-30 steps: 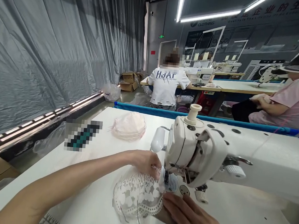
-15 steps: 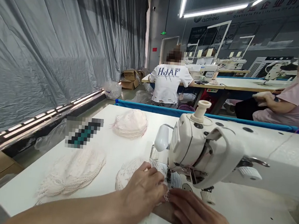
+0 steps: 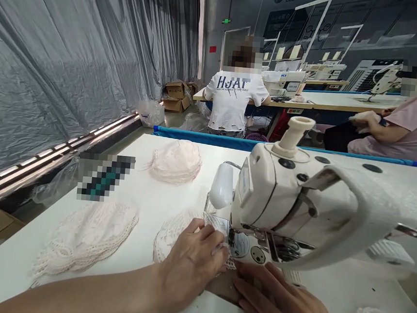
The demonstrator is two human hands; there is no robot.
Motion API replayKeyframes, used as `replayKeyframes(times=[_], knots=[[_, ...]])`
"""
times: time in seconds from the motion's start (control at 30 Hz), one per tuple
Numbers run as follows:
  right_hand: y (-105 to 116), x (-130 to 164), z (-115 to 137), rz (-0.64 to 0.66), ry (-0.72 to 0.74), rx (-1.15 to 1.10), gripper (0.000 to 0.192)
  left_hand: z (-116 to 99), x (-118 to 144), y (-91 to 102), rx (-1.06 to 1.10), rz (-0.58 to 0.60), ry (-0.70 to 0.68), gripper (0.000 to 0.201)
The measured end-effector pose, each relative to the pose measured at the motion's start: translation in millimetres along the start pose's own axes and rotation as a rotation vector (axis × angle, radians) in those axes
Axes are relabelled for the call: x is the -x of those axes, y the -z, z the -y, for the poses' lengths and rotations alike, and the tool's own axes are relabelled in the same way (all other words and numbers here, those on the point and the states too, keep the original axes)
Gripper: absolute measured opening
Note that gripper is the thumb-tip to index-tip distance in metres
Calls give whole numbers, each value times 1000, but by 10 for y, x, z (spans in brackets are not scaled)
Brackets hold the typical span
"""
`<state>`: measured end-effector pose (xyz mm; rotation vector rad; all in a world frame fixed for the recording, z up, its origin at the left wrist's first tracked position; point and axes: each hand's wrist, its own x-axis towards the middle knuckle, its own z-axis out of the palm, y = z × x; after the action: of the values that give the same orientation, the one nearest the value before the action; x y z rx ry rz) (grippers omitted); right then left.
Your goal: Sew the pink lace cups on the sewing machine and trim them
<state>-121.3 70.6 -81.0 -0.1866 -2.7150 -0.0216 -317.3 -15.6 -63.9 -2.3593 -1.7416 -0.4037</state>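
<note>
1. Left hand (image 3: pixel 197 265): shifted from beyond the lace piece (image 3: pixel 165 238) to on top of it, now just beside right hand (image 3: pixel 283 299).
2. Forearm (image 3: pixel 102 291) lower; lace pile (image 3: pixel 92 234) uncovered.
3. Sewing machine (image 3: pixel 264 186) larger in view.

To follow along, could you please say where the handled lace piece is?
In the head view, the lace piece lies low, partly under the left hand, mostly left of the sewing machine.

Left hand (image 3: pixel 195 267) bare; left forearm (image 3: pixel 109 291) bare, slender, smooth in outline; right hand (image 3: pixel 285 302) bare.
</note>
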Motion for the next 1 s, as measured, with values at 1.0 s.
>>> replayKeyframes(times=[1.0], knots=[[-59, -101, 11, -95, 90, 168, 41, 123, -145, -16, 38, -152, -70, 15]])
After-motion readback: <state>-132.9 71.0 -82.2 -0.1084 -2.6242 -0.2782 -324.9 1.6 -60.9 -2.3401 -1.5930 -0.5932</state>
